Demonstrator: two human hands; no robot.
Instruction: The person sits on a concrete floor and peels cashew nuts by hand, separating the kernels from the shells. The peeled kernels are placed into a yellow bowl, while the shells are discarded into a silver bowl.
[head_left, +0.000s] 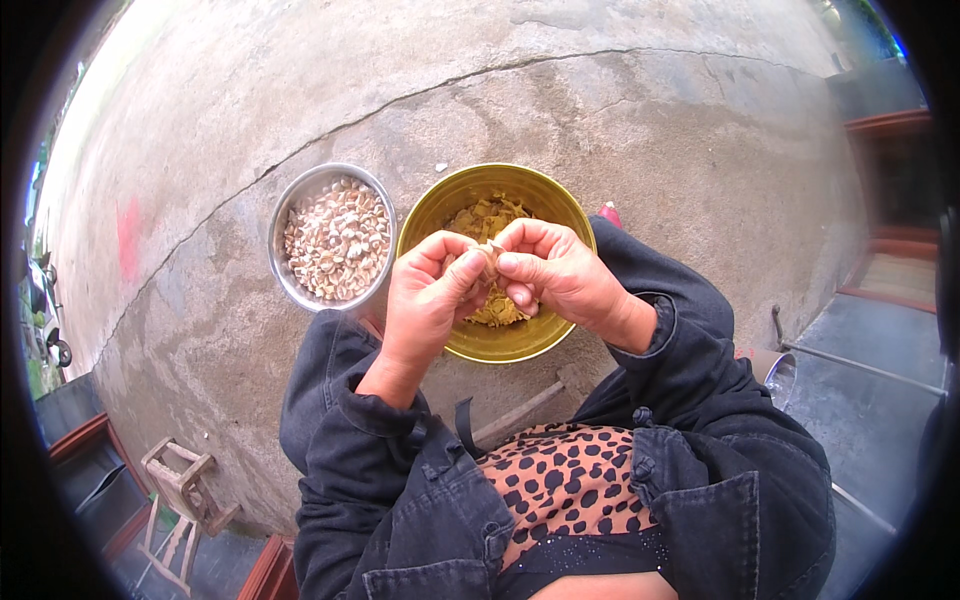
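Observation:
Both hands meet above a yellow metal basin (517, 346) that holds yellowish flaky pieces. My left hand (435, 292) and my right hand (559, 274) pinch one small pale brown piece (491, 259) between thumbs and fingertips; it looks like a husk or shell, though its exact kind cannot be told. A steel bowl (277, 255) stands on the ground to the left of the basin, filled with many pale, shell-like pieces (341, 240). Part of the basin's contents is hidden under my hands.
Cracked concrete ground (225, 337) surrounds the bowls. At the lower left is a small wooden stool (180, 480). A round container (772, 367) and a metal rod (862, 366) lie to the right. My knees flank the basin's near side, and a white scrap (441, 167) lies beyond the bowls.

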